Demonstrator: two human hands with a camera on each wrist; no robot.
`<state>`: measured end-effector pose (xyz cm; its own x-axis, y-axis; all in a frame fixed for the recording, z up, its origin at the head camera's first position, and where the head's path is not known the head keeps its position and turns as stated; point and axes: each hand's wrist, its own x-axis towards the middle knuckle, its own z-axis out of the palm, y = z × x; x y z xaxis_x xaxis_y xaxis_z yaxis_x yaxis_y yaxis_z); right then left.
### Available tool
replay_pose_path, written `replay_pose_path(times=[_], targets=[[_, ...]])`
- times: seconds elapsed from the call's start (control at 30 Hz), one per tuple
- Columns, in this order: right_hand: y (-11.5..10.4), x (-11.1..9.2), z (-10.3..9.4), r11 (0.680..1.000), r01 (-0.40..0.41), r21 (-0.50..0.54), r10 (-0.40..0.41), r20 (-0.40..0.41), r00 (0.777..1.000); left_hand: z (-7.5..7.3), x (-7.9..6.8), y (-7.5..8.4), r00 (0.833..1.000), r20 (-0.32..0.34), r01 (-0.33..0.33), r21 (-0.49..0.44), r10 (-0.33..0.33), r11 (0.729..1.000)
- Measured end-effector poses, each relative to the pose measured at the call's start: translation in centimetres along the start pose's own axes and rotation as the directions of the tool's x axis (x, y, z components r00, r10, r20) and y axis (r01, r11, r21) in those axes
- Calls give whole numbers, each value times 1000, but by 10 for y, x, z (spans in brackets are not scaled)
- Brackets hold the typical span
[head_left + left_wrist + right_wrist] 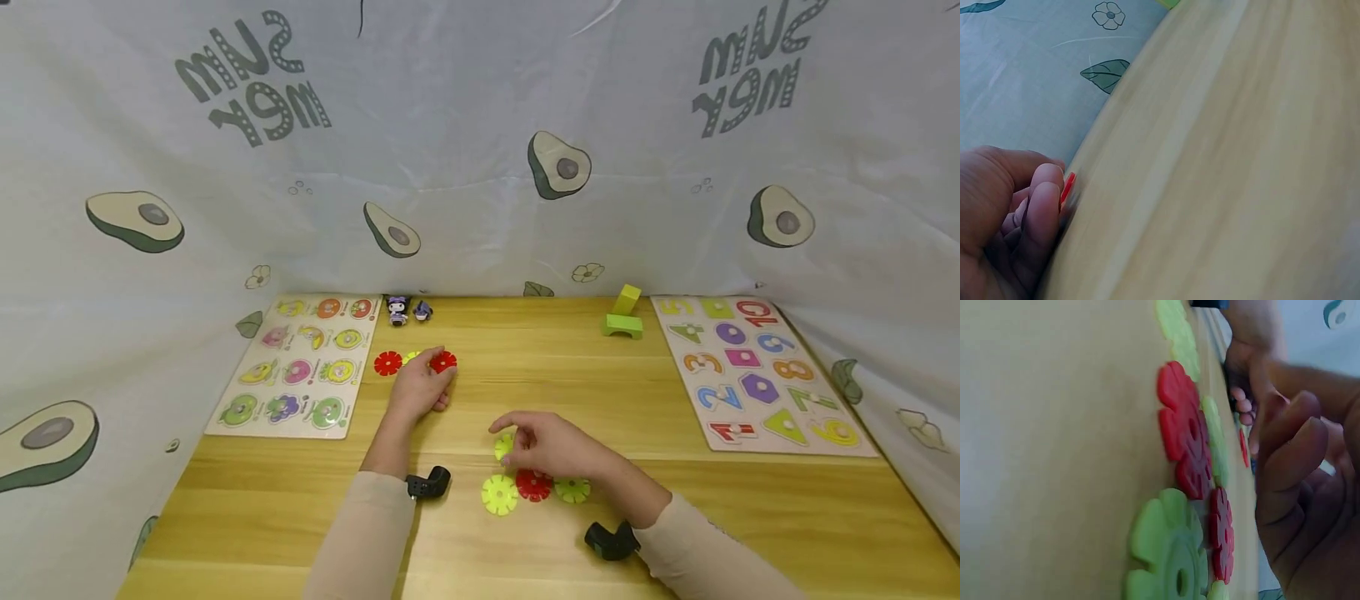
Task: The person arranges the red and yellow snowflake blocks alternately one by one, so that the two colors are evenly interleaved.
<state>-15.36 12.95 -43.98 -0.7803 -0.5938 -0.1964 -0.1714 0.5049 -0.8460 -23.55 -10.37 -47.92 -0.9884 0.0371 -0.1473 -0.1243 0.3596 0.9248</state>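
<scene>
Beside the left puzzle board, my left hand [422,390] pinches a red flower-shaped disc [444,360] between index finger and thumb, at or just above the table. Only the disc's thin edge [1068,187] shows past the fingertips in the left wrist view. Another red disc [387,363] and a partly covered yellow disc [411,357] lie in the same row. My right hand [558,446] hovers with loosely bent fingers and holds nothing. Under and near it lie a yellow disc [499,495], a red disc [534,486] and more yellow ones; the right wrist view shows another red disc [1221,534].
A fruit puzzle board [300,367] lies at left, a number puzzle board [757,375] at right. Two small figurines [397,310] stand at the back left. Green and yellow blocks [623,324] sit at the back right. A patterned cloth [465,167] hangs behind the table.
</scene>
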Motion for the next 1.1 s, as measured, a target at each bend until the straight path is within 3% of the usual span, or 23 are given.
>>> replay_pose_path(times=[0.17, 0.3, 0.47, 0.67, 0.93, 1.1], targets=[[-1, -14, 11, 997, 40, -70, -30, 142, 989, 0, 2, 0, 1000, 1, 19, 4, -19, 1000], [-1, -17, 16, 989, 42, -139, -21, 152, 988, -1, 4, 0, 1000, -5, 31, 6, -31, 1000], [-1, -20, 18, 990, 53, -131, -31, 169, 985, -1, 3, 1, 999, -2, 49, 6, -49, 999], [0, -21, 21, 980, 64, -187, -36, 151, 988, 1, 2, 3, 998, -7, 61, 11, -61, 998], [-4, -20, 27, 924, 89, -371, -58, 95, 994, 1, 2, 4, 998, -6, 58, -2, -58, 998], [-9, -19, 30, 905, 98, -414, -84, 52, 995, 1, 0, 4, 998, -4, 59, -4, -59, 998]])
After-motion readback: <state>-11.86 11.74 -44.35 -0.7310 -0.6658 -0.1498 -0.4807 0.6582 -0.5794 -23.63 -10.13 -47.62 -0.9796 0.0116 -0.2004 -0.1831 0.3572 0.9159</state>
